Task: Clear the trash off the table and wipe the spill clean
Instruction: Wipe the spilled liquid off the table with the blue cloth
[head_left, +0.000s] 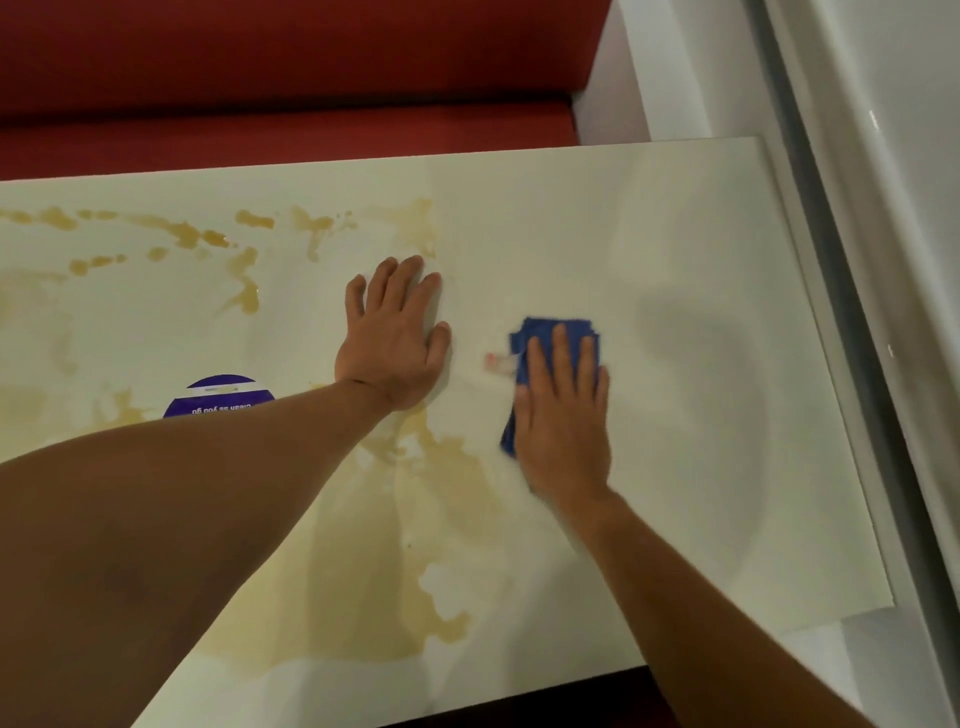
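Observation:
My right hand (563, 410) lies flat, fingers straight, pressing a folded blue cloth (537, 332) onto the white table (701, 249). A small white tag of the cloth (500, 362) sticks out to its left. My left hand (395, 332) rests flat on the table, palm down, fingers spread, just left of the cloth. A yellow-brown spill spreads over the table: a large puddle (363, 597) near the front edge under my left forearm, and streaks and drops (244, 275) at the far left.
A purple round sticker (223, 397) with white print sits on the table, partly hidden by my left forearm. A red bench seat (285, 124) runs behind the table. A white wall and ledge (883, 208) border the table's right side.

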